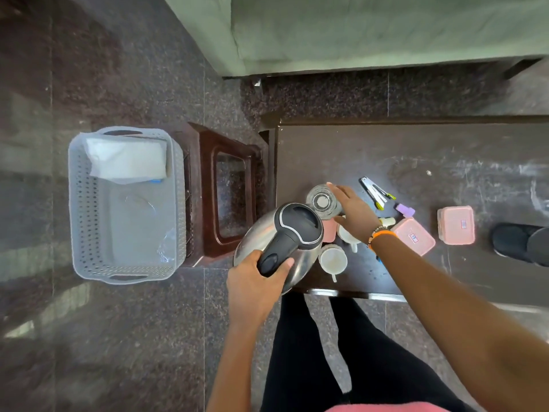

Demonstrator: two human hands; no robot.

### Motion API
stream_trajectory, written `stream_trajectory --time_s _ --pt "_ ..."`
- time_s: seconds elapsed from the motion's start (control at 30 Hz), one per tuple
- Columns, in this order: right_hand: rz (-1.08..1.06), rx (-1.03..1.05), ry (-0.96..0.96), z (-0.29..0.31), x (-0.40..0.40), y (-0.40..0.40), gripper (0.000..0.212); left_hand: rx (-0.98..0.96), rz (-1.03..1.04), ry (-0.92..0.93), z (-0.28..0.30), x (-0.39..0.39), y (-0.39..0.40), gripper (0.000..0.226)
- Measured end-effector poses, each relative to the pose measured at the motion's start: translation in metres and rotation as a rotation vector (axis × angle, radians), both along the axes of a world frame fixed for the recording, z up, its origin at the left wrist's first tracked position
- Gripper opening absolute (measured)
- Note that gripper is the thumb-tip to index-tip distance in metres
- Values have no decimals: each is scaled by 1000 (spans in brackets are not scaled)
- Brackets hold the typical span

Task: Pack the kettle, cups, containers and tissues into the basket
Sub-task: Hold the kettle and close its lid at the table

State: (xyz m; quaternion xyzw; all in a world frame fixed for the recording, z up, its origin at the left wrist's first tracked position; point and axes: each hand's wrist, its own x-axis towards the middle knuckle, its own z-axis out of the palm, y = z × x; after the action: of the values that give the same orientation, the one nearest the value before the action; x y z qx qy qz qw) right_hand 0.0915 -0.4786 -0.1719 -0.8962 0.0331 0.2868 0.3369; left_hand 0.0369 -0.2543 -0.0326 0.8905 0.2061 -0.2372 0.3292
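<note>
left hand (256, 285) wrapped round the kettle (277, 243) handle. right hand (355, 209) spread flat, touching the glass (322, 201), cups (332, 260) just beneath it.

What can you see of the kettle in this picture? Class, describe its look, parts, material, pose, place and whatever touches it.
The kettle has a rounded, shiny body that looks like polished metal, with a black plastic-looking lid and a black handle bearing an oval button. Its lid is closed. It is lifted and tilted, held over the near left corner of the dark table, partly above the floor. The left hand grips its handle, fingers curled round it. Nothing else visibly touches it; it hides part of a pink item behind it.
</note>
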Motion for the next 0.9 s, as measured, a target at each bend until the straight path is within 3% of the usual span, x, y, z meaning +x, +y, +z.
stream_trajectory --time_s 0.13,0.27,0.9 --pt "0 -17 38 1 10 -1 79 -52 -32 -16 3 2 -5 30" --pt "-53 -7 75 3 17 1 67 -65 -68 -22 4 9 -13 33" --pt "-144 29 194 5 21 -6 65 17 -147 13 -5 22 -37 36"
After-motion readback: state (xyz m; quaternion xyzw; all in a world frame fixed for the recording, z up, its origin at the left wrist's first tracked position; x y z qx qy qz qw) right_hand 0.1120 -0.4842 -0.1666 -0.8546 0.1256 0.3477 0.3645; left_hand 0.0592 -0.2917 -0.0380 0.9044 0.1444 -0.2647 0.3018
